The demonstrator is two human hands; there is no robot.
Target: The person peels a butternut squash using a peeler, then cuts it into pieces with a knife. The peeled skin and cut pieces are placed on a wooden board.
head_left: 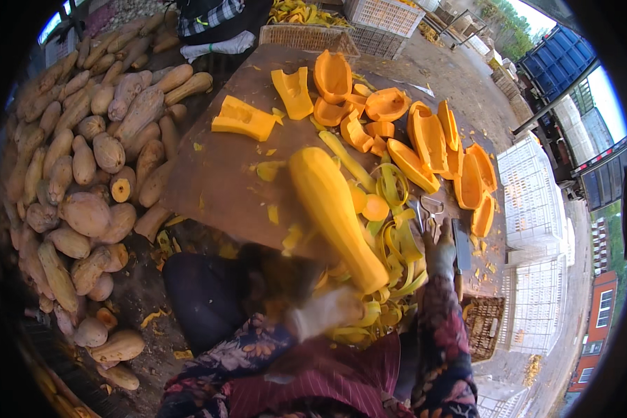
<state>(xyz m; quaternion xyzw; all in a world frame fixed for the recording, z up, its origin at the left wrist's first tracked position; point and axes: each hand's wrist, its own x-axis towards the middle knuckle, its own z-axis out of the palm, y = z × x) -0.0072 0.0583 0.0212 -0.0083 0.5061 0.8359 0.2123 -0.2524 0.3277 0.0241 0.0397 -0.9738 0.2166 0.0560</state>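
A peeled long-necked squash, bright yellow-orange, lies slanting across the brown work table. Beside its near end my left hand, gloved, is smeared by motion over the pile of peel strips; its fingers cannot be made out. My right hand, also gloved, stretches forward with fingers apart, close to a metal peeler. Just right of that hand lies a broad-bladed knife. Hollowed squash halves and pieces spread along the table's far and right side.
Unpeeled squash are heaped on the ground at left. White plastic crates are stacked at right, near a brown basket. Beyond the table a crate stands near yellow peelings. A blue truck bed shows far right.
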